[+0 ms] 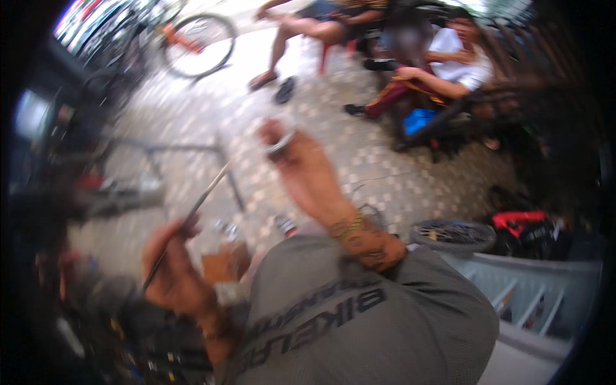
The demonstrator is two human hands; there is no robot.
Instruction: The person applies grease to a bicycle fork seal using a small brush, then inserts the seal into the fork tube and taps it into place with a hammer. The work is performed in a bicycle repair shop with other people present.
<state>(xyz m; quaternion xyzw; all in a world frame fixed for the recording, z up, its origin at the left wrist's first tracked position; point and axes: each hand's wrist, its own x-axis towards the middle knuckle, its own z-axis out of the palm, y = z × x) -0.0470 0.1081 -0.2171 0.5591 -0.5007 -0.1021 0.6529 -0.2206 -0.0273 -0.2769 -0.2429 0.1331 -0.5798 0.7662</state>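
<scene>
My left hand (174, 266) is closed around a thin dark stick with a pale tip (208, 187), perhaps a slim brush. The stick slants up to the right, its tip pointing away from me. Farther out and to the right, my right hand (298, 163) has its fingers curled round a small silvery ring-shaped part (282, 142). Motion blurs both hands, and the exact kind of the ring part does not show. A gap separates the stick's tip from the ring part. Both hands are held up above the paved floor (385, 173).
A brown cardboard box (224, 263) lies below, between my hands. At the right are a bicycle wheel (452, 235) and a grey-blue tray with dividers (532, 301). Several people sit at the back, near a blue box (419, 120). A bicycle wheel (199, 48) stands far left.
</scene>
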